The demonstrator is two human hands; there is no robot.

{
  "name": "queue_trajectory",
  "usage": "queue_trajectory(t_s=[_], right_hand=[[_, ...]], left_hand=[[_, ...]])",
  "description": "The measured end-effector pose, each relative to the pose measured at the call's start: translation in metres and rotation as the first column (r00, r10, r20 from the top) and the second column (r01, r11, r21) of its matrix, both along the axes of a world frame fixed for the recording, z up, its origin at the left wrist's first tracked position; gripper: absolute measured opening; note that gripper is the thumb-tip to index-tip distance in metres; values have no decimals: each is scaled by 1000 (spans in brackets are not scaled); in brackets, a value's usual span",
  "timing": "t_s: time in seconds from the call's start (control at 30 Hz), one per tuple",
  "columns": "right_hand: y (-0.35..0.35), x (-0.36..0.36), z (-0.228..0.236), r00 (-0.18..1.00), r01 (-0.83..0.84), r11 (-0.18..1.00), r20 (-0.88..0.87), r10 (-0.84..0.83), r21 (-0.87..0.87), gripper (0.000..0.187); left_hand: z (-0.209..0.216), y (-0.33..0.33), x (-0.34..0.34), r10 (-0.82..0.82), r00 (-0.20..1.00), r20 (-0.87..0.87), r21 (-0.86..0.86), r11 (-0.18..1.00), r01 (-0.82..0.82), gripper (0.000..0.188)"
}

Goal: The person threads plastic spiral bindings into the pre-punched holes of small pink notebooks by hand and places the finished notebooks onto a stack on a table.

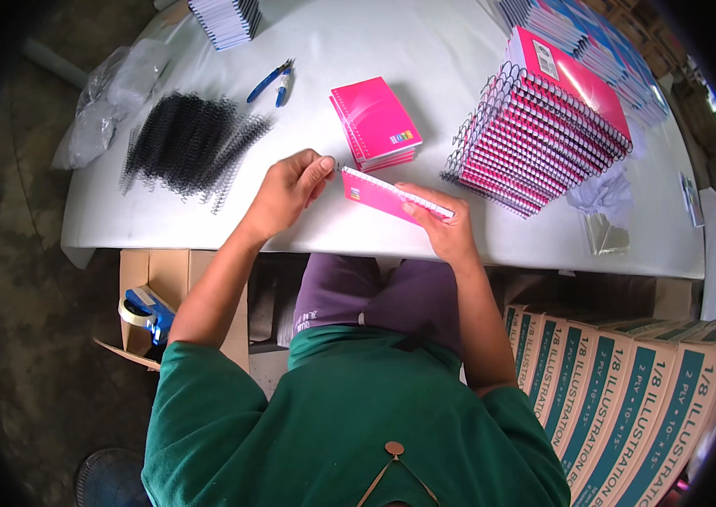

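My right hand [438, 215] grips a small pink notebook [370, 195], tilted so that its white punched edge faces up. At that edge's left end, my left hand [294, 188] is closed in a pinch on the tip of a dark spiral coil [338, 167]; most of the coil cannot be made out. Just beyond the notebook lies a short stack of pink notebooks [376, 118] with punched holes and no coils showing. To the left is a heap of loose black spiral coils [185, 139].
Blue-handled cutting pliers [272, 83] lie beyond the coils. A tall stack of coil-bound pink notebooks [544, 127] stands at right. More bound notebooks [227, 21] are at the back. Clear plastic bags [113, 101] sit at the left edge. A tape dispenser [147, 313] and cartons [620, 397] are below the table.
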State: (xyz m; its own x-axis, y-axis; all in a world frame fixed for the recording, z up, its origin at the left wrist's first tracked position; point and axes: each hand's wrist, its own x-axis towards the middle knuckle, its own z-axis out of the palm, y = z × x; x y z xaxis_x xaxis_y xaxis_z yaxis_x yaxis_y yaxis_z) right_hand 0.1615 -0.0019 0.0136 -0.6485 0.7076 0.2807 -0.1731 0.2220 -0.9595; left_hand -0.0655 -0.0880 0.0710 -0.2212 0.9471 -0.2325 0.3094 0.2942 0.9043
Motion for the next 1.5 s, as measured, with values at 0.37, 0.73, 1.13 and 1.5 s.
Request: queue_trajectory(t_s=[0.37,0.73,1.13,1.5], right_hand=[[-8,0,-8,1000,9,1000,22,-9,-14,26],[-36,-4,3,996,85,950,2,-90,300,37],[-59,-22,-8,989,146,874,-69,-129,463,46],[-58,-17,-13,988,154,876,-95,-124,457,49]], left_hand=[[55,15,6,-319,488,-812,-30,858,512,24],[17,-9,19,358,133,-924,378,807,453,89],[-127,-75,3,178,337,-925,348,755,556,119],[-93,-68,25,195,226,-954,294,477,829,119]])
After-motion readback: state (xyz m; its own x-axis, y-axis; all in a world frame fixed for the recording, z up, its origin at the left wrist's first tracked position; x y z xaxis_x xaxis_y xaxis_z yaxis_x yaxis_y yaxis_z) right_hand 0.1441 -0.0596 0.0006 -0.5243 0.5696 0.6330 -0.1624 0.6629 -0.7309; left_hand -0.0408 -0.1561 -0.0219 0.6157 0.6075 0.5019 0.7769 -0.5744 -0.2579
